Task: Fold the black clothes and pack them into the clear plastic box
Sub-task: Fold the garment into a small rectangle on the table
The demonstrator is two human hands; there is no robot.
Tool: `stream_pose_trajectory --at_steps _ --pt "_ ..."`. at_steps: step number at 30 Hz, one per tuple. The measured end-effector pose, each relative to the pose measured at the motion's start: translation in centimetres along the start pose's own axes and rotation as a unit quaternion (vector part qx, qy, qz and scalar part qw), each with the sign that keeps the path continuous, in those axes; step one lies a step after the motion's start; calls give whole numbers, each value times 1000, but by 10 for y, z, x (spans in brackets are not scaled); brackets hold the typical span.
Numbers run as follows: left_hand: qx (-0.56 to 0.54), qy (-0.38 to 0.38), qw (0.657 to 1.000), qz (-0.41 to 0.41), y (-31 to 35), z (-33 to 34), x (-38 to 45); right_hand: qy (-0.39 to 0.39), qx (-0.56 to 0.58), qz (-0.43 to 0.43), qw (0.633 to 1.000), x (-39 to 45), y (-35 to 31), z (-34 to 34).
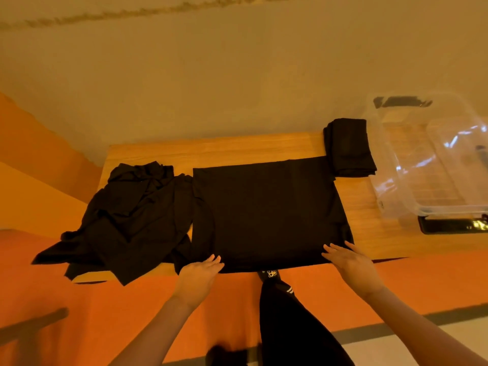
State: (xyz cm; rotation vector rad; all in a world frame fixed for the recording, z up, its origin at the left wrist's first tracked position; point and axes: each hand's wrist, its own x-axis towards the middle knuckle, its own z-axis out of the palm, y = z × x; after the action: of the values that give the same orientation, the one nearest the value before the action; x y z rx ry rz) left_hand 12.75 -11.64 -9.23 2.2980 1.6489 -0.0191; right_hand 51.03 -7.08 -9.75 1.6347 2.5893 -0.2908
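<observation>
A black garment [266,212] lies spread flat as a rectangle in the middle of the wooden table [237,149]. My left hand [202,272] rests with straight fingers on its near left edge. My right hand [348,260] lies flat with straight fingers on its near right corner. A crumpled heap of black clothes [132,217] sits at the left and hangs over the table's edge. A folded black piece [348,147] lies at the far right of the table. The clear plastic box [396,186] stands at the right, open.
The box's black latch [449,225] shows at its near side. A plain wall rises behind the table and an orange floor [66,299] lies below. A dark-clothed leg [290,320] is in front of the table's near edge.
</observation>
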Motion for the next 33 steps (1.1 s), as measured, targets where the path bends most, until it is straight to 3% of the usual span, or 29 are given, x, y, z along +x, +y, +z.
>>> stream_pose_trajectory --at_steps 6,11,17,24,29,33 --pt "-165 -61 978 -113 -20 -59 31 -139 126 85 979 44 18 -54" --pt "-272 -35 951 -142 -41 -102 70 -126 181 111 969 97 31 -94" --pt "-286 -42 943 -162 -66 -130 131 -158 176 123 964 172 53 -119" --pt "-306 -48 922 -231 -99 -126 187 -222 91 82 967 258 64 -119" --pt "-334 3 889 -313 -110 -108 198 -219 58 116 967 275 73 -97" --pt "-375 63 853 -357 -115 -102 199 -136 59 97 984 271 77 -83"
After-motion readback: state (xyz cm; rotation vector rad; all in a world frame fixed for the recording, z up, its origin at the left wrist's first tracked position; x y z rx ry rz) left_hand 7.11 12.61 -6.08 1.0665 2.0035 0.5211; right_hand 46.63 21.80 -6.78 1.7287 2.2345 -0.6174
